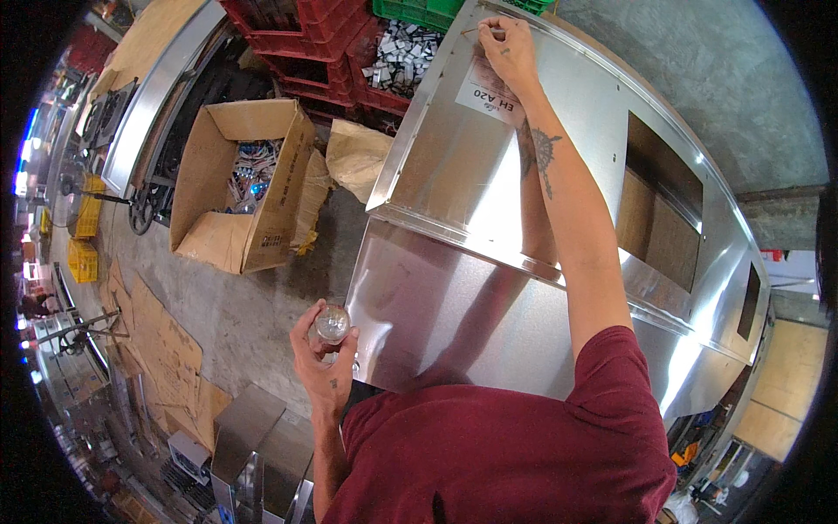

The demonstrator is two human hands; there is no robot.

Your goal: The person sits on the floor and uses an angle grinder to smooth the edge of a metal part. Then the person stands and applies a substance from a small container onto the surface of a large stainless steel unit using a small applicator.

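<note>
My left hand (330, 377) is closed around a small round clear container (333, 324), held up beside the near left corner of a large shiny sheet-metal body (436, 306). What the container holds, I cannot make out. At the far end of the metal my right hand (511, 54) pinches a thin brown stick (472, 31) by the top left corner. The stick's tip points left, and whether it touches the metal I cannot tell. Just below this hand, a sheet with dark print (485, 94) lies flat on the metal. My right arm reaches across the metal surface.
Red crates (305, 39) stand stacked at the back, one filled with small metal pieces (403, 54). A green crate (419, 10) is beside them. On the floor to the left sits an open cardboard box (240, 188) with wired parts inside. The metal body has rectangular cutouts (659, 201) on the right.
</note>
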